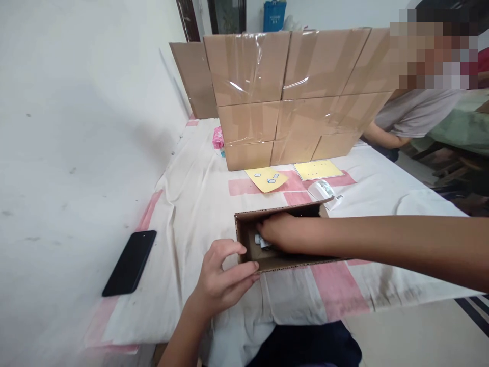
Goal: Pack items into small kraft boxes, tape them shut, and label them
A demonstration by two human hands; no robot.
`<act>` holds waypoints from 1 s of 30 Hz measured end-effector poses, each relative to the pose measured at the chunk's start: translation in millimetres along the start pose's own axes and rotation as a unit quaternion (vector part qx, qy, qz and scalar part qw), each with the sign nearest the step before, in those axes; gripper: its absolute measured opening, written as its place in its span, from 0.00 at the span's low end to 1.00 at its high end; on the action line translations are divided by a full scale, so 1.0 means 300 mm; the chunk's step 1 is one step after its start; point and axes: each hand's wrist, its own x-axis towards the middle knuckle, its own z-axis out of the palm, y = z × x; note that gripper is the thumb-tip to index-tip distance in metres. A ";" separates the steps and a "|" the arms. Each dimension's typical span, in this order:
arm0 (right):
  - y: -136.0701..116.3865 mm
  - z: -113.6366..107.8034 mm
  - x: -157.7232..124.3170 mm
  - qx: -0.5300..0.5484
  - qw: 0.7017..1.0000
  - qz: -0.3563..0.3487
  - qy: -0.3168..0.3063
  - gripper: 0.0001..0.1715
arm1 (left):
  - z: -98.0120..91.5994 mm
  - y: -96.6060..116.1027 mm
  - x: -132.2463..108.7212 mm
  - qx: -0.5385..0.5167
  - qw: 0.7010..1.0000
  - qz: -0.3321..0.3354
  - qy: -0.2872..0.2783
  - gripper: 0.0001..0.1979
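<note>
Your left hand (pixel 221 275) is closed on the near left corner of the open box (pixel 294 262), thumb over the rim and fingers against the outer wall. The box sits on the cloth-covered worktop (pixel 198 204), close to its near edge, where the cloth hangs over. Your right hand (pixel 278 234) is down inside the box, fingers curled over small pale pieces (pixel 261 240). I cannot tell whether it grips one.

To your left there is open cloth between the box and the black phone (pixel 130 262), which lies at the cloth's left border beside the wall (pixel 76 127). Just behind the box's far flap lies a white object (pixel 322 190). Beyond it are two yellow sheets (pixel 266 178) (pixel 318 169), then a stack of taped cartons (pixel 282 97) closing off the back. Another person (pixel 416 112) sits behind the cartons, to the right.
</note>
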 end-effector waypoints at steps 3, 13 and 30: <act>-0.034 -0.151 -0.086 -0.033 0.996 -0.055 -0.062 0.17 | 0.011 -0.002 -0.004 0.008 1.000 -0.027 0.011 0.14; 0.245 0.011 -0.417 0.247 0.915 -0.058 0.314 0.27 | 0.108 -0.007 -0.050 -0.059 0.989 -0.133 0.025 0.29; 0.338 0.160 -0.312 0.414 0.832 -0.024 0.369 0.41 | 0.125 -0.161 -0.001 -0.068 0.948 -0.311 0.017 0.31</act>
